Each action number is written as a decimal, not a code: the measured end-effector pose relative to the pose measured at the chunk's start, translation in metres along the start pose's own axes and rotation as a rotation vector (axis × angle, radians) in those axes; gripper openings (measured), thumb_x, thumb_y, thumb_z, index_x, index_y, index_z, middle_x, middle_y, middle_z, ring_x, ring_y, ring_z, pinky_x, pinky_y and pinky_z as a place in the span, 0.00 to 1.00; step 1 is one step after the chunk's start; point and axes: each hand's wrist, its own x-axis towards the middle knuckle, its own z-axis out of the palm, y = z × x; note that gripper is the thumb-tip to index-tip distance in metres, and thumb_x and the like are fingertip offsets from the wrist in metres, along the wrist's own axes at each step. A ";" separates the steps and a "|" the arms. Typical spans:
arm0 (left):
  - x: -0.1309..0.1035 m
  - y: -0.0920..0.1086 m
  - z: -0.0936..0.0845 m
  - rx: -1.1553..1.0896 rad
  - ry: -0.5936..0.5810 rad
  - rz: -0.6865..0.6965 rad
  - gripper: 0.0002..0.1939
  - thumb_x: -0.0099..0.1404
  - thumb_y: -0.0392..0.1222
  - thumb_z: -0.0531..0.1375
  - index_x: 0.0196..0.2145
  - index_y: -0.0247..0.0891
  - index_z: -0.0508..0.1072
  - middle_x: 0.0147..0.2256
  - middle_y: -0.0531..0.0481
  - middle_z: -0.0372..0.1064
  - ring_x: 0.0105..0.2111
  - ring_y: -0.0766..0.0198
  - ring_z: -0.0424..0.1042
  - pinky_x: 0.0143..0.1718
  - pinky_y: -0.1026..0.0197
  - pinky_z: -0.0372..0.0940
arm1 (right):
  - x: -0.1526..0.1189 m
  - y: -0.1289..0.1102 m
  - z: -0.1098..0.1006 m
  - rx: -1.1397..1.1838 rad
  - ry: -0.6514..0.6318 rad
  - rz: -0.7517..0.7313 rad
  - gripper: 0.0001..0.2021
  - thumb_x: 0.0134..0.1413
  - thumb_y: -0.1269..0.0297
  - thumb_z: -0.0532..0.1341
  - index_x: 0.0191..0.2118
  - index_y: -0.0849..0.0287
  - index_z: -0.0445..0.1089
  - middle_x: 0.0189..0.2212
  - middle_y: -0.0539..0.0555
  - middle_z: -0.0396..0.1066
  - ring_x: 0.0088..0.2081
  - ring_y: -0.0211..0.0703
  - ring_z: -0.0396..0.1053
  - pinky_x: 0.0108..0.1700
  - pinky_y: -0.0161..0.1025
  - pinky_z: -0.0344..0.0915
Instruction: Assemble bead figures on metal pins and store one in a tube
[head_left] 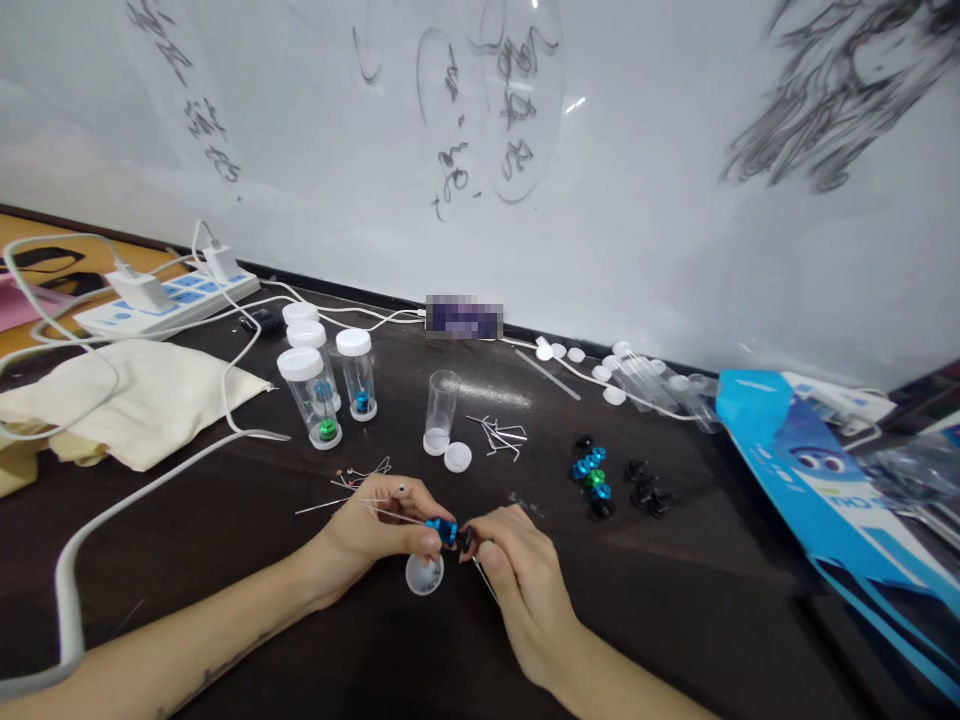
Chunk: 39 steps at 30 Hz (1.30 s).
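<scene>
Between the fingertips of my left hand [390, 525] is a small blue metal part [442, 530] with a thin rod extending leftward from it. My right hand [521, 570] pinches a small black part [465, 541] against the blue part's right end, and a thin metal tool [486, 580] slants down from those fingers. A small round white cup [424, 574] with tiny pieces inside sits just below the blue part. Thin wires with small coloured ends [360, 475] lie behind my left hand. The exact contact between the two parts is too small to tell.
Capped clear tubes [356, 375] stand at the left behind a cloth [142, 390]. An open tube [442, 410], a white cap [457, 457] and bent metal keys [499, 435] lie ahead. Blue and green parts [595, 478], black clips [649, 490] and a blue bag [810, 480] are right.
</scene>
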 end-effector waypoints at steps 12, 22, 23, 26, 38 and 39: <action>-0.001 -0.002 -0.002 0.033 0.005 -0.024 0.09 0.50 0.35 0.72 0.30 0.32 0.80 0.25 0.49 0.77 0.22 0.68 0.73 0.26 0.69 0.68 | -0.005 0.001 -0.001 0.047 0.044 -0.005 0.11 0.68 0.60 0.48 0.45 0.54 0.65 0.33 0.50 0.67 0.35 0.43 0.66 0.42 0.42 0.58; -0.001 -0.002 -0.002 0.029 0.003 -0.016 0.09 0.50 0.36 0.72 0.30 0.32 0.79 0.24 0.48 0.76 0.22 0.68 0.73 0.25 0.69 0.67 | -0.003 0.001 -0.002 0.060 0.044 -0.048 0.12 0.69 0.61 0.48 0.45 0.55 0.67 0.35 0.52 0.71 0.36 0.43 0.67 0.42 0.41 0.59; -0.001 -0.002 -0.002 0.026 0.003 -0.015 0.09 0.50 0.36 0.72 0.30 0.32 0.79 0.24 0.48 0.76 0.21 0.68 0.73 0.25 0.69 0.67 | -0.004 0.002 -0.002 0.058 0.044 -0.050 0.12 0.69 0.61 0.48 0.45 0.55 0.67 0.34 0.52 0.71 0.36 0.43 0.67 0.41 0.41 0.59; -0.002 -0.003 -0.002 0.024 0.002 -0.011 0.08 0.51 0.36 0.72 0.30 0.32 0.79 0.24 0.48 0.76 0.21 0.68 0.73 0.25 0.69 0.67 | -0.003 0.001 -0.002 0.054 0.047 -0.050 0.12 0.69 0.62 0.48 0.44 0.55 0.68 0.34 0.51 0.71 0.36 0.43 0.67 0.41 0.41 0.59; -0.003 -0.004 -0.002 0.034 -0.028 -0.034 0.09 0.50 0.34 0.72 0.31 0.32 0.80 0.26 0.48 0.77 0.23 0.69 0.73 0.26 0.69 0.68 | -0.002 0.002 0.000 -0.001 -0.025 0.004 0.18 0.69 0.54 0.46 0.33 0.57 0.65 0.29 0.51 0.67 0.31 0.43 0.63 0.37 0.42 0.56; -0.003 -0.004 -0.002 0.036 -0.036 -0.039 0.09 0.51 0.34 0.72 0.32 0.32 0.80 0.26 0.48 0.77 0.23 0.69 0.73 0.27 0.69 0.68 | -0.002 0.002 0.001 -0.003 -0.029 -0.003 0.18 0.69 0.54 0.46 0.33 0.57 0.65 0.28 0.50 0.67 0.31 0.42 0.63 0.37 0.42 0.56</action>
